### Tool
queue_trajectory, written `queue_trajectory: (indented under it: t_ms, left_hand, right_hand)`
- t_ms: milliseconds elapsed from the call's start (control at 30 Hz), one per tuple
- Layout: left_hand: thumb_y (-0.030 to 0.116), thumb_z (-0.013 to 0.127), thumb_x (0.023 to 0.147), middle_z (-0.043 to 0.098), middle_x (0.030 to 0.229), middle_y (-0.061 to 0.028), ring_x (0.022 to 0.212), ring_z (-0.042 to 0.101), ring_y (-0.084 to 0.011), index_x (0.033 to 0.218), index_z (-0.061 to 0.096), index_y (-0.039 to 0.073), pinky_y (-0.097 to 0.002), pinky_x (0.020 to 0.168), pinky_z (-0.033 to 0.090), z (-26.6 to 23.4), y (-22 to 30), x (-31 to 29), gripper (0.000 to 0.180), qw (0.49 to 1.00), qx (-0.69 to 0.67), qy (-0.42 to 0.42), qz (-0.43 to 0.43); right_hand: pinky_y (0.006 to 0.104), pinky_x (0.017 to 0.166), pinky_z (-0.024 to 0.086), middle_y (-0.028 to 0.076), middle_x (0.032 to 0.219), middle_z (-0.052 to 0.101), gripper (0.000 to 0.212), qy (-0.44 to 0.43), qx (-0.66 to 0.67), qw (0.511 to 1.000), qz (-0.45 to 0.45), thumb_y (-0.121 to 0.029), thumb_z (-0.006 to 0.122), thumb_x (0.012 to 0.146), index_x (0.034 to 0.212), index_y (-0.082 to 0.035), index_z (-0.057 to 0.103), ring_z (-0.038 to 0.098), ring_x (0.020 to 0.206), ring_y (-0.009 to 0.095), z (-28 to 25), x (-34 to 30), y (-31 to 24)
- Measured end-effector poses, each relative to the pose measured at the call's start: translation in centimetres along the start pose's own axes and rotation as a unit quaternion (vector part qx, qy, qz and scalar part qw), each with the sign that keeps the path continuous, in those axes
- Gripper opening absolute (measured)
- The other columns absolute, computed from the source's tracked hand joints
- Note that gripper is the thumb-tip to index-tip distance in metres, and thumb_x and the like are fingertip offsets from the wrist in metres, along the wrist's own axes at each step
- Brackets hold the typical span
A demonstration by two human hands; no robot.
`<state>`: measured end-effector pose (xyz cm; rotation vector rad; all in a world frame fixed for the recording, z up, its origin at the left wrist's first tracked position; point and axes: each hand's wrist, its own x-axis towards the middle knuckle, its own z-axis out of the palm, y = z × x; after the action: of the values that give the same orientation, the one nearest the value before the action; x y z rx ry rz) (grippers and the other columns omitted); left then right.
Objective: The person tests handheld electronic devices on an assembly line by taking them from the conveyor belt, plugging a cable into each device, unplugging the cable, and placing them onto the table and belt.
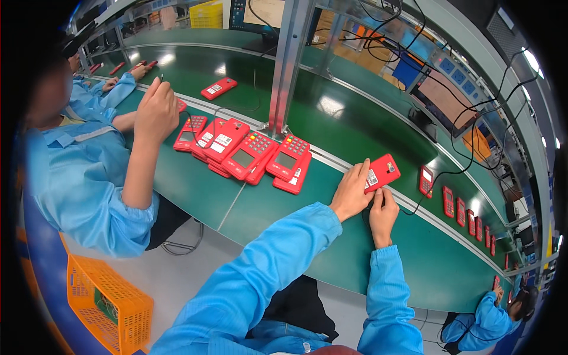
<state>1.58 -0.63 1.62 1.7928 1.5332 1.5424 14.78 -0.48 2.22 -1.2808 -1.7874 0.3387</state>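
Observation:
My left hand is closed around a red handheld card payment terminal, its back facing up with a white label showing. At the terminal's lower edge, my right hand is pinched on a thin black cable, which trails off to the right; the plug end is hidden by my fingers. To the left of my hands lies a pile of similar red terminals, some keypad up and others back up.
A metal post stands behind the pile. Beyond the rail, a green conveyor belt carries several terminals. A co-worker sits close on my left, one hand raised. Cables hang at upper right; an orange crate is on the floor.

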Motion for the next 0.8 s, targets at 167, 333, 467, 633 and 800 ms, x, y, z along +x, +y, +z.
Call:
queue_trajectory:
  t_ms: [167,333,467,633,800]
  left_hand:
    - [0.014,0.075,0.081,0.05,0.138,-0.0259,0.125,0.05,-0.0438,0.147,0.038,-0.011,-0.0449,0.107,0.043,0.2,0.0,0.3,0.079,1.0,-0.012,-0.003,0.0]
    - [0.013,0.074,0.082,0.05,0.137,-0.025,0.127,0.049,-0.0427,0.148,0.035,-0.01,-0.0456,0.108,0.042,-0.2,0.3,0.1,0.08,1.0,-0.02,-0.017,-0.016]
    - [0.015,0.074,0.083,0.049,0.137,-0.0238,0.127,0.049,-0.0419,0.149,0.034,-0.009,-0.0465,0.108,0.042,0.4,-0.4,-0.7,0.081,1.0,-0.01,-0.015,-0.022]
    - [0.015,0.075,0.082,0.053,0.128,-0.0257,0.119,0.053,-0.0436,0.147,0.037,-0.01,-0.0456,0.103,0.046,0.1,0.3,0.0,0.079,0.999,-0.033,0.022,0.009]
    - [0.015,0.076,0.08,0.053,0.129,-0.0236,0.121,0.054,-0.0419,0.148,0.036,-0.01,-0.0455,0.102,0.047,-0.1,0.5,0.4,0.082,0.999,-0.032,-0.016,-0.007]
  right_hand:
    - [0.0418,0.064,0.052,0.021,0.086,0.071,0.022,0.026,-0.003,0.999,-0.022,-0.019,0.057,0.102,0.104,0.0,0.07,0.068,0.07,0.034,0.2,0.3,0.3]
    - [0.0414,0.063,0.051,0.02,0.083,0.07,0.021,0.023,0.006,1.0,-0.008,-0.017,0.058,0.101,0.1,0.001,0.068,0.066,0.069,0.033,0.1,0.1,0.2]
    - [0.0448,0.065,0.051,0.023,0.084,0.069,0.022,0.031,0.023,0.999,-0.032,-0.019,0.058,0.101,0.102,0.001,0.067,0.068,0.074,0.037,0.7,-0.7,1.3]
    - [0.0453,0.065,0.05,0.025,0.083,0.067,0.023,0.022,-0.014,0.999,-0.021,-0.021,0.058,0.102,0.101,0.001,0.067,0.067,0.074,0.039,-0.3,0.0,0.4]
    - [0.0441,0.068,0.051,0.024,0.085,0.07,0.022,0.017,-0.01,1.0,0.019,-0.019,0.058,0.101,0.103,-0.001,0.07,0.068,0.076,0.04,-1.0,0.4,-0.2]
